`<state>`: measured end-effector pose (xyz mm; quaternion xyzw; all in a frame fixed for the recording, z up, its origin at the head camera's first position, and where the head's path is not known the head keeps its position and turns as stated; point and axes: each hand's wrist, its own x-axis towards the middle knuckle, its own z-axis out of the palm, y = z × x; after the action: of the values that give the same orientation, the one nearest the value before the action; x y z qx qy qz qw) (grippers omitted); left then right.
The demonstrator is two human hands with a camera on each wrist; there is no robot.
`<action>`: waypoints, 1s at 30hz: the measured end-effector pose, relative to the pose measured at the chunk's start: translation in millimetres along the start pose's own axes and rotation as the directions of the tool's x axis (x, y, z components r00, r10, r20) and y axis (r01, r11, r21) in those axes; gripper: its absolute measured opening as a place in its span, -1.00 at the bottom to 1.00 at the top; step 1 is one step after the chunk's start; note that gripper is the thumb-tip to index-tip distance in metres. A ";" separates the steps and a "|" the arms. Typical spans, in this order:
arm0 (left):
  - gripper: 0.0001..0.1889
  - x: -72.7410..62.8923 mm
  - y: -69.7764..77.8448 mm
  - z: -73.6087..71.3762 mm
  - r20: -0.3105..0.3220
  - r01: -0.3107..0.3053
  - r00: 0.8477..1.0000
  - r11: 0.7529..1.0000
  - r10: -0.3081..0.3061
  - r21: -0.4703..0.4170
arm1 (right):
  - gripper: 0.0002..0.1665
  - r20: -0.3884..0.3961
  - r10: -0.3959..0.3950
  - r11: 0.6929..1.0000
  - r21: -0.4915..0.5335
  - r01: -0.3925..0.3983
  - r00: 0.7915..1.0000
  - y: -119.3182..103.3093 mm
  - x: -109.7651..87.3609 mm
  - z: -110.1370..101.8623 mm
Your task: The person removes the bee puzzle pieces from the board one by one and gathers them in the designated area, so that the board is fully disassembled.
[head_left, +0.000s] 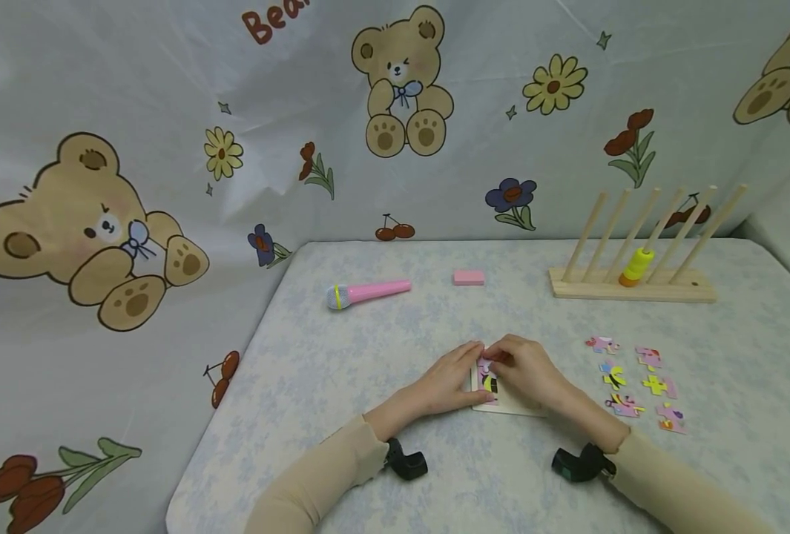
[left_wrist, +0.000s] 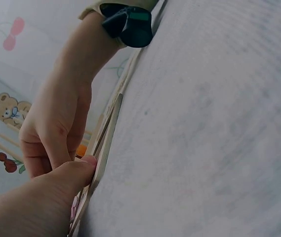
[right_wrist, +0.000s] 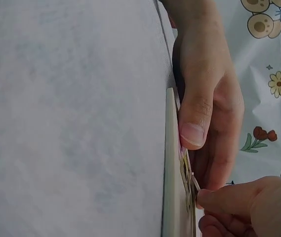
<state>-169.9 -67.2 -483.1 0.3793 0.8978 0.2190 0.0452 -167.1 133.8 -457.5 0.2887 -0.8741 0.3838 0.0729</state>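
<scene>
A shallow puzzle board (head_left: 516,409) lies in front of me, with colourful pieces (head_left: 489,384) fitted along its left side. My left hand (head_left: 443,383) rests against that side, its thumb laid straight over the near part and its fingers reaching to the far corner. Over the upper part of the board, my right hand (head_left: 528,368) pinches a puzzle piece (right_wrist: 195,182) between thumb and fingertips. That piece stands tilted on edge above the board in the right wrist view, mostly hidden by the fingers.
Several loose puzzle pieces (head_left: 624,405) lie right of the board in two columns. Behind them stands a wooden rack (head_left: 635,292) of upright pegs, with yellow and orange beads (head_left: 637,265) on one. A pink toy microphone (head_left: 376,291) and a pink block (head_left: 469,277) lie towards the back.
</scene>
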 end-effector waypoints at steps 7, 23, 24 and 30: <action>-0.09 -0.2 1.9 -0.6 0.001 0.018 1.000 1.000 -0.018 -0.002 | -0.82 0.042 0.081 0.997 -0.007 -0.081 0.996 6.6 0.0 -21.7; -0.08 0.9 2.2 -0.5 0.015 0.028 1.000 1.000 -0.028 0.008 | -0.76 0.064 0.190 0.980 -0.066 -0.186 0.980 72.4 -28.3 -99.3; -0.09 1.1 2.1 -0.3 0.012 0.026 1.000 1.000 -0.026 0.006 | -0.77 0.062 0.182 0.981 -0.080 -0.177 0.981 74.0 -28.2 -100.2; -0.09 0.6 0.8 0.0 0.008 0.015 1.000 1.000 -0.015 0.003 | -0.79 0.065 0.157 0.979 -0.140 -0.147 0.985 76.8 -26.5 -100.9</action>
<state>-169.8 -66.3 -482.7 0.3734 0.9009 0.2156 0.0501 -197.9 259.0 -445.0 0.2297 -0.9197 0.3170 0.0297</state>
